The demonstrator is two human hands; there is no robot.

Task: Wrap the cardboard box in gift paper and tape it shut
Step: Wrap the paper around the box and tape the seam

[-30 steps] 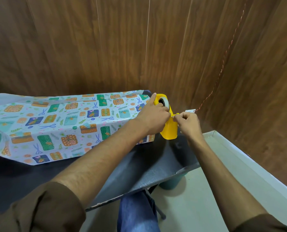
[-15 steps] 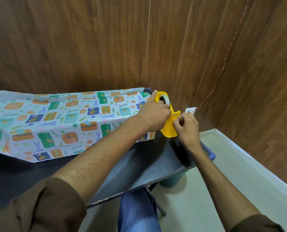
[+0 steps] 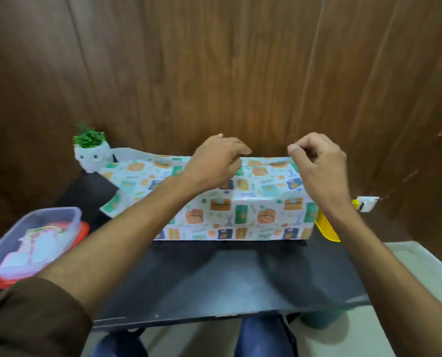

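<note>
I'm leaving the dispenser (image 3: pixel 328 229) beside the wrapped box (image 3: pixel 240 210) on the table (image 3: pixel 240 279), bringing both hands over its top: right hand (image 3: pixel 317 166) pinching thumb to forefinger, left hand (image 3: pixel 214 163) curled; tape unseen, seam-taping likely next.

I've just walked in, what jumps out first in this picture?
The gift-wrapped box, bright with little presents and scissors, lies in the middle of the black table. The left hand and right hand hover over its far top edge. A small green plant stands at the back left, and a yellow tape dispenser peeks out behind the right forearm.
</note>
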